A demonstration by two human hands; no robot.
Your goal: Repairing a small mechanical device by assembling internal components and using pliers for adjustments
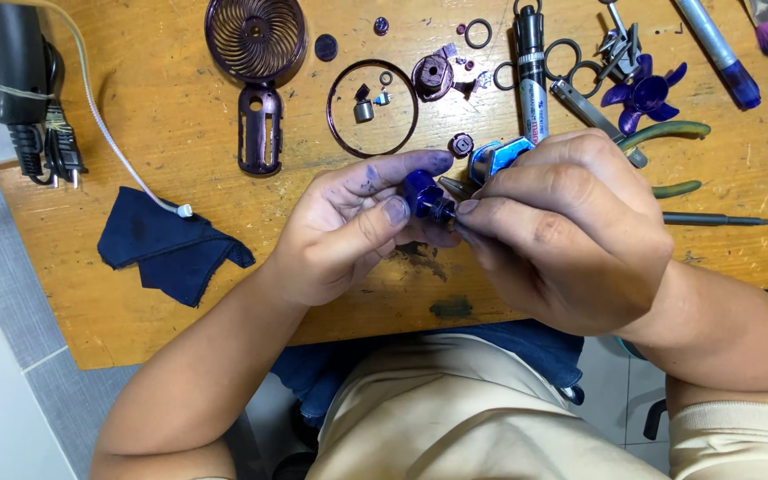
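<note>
1. the left hand (pixel 348 222) is shown at the centre of the frame, palm turned inward, with fingers curled; the small blue cylindrical part (pixel 421 194) is pinched between its thumb and forefinger. dark stains are seen on the fingers.
2. the right hand (pixel 562 227) is shown just right of centre, knuckles up, fingers drawn closed; its fingertips are pressed to the dark stub at the right end of the blue part. whether anything more is held inside the hand cannot be told.
3. the blue part is held above the wooden table (pixel 180 293), at mid-frame, between both hands; it is glossy deep blue, short and barrel-shaped, with a narrower dark end towards the right hand.
4. behind the hands, a blue metallic tool head (pixel 500 156) is partly hidden by the right hand.
5. in the upper part of the frame a purple fan grille (pixel 255 40), a thin purple ring (pixel 372 108) and a purple fan blade (pixel 644 93) are laid out.
6. a dark blue cloth (pixel 171 244) lies at the left of the frame.
</note>
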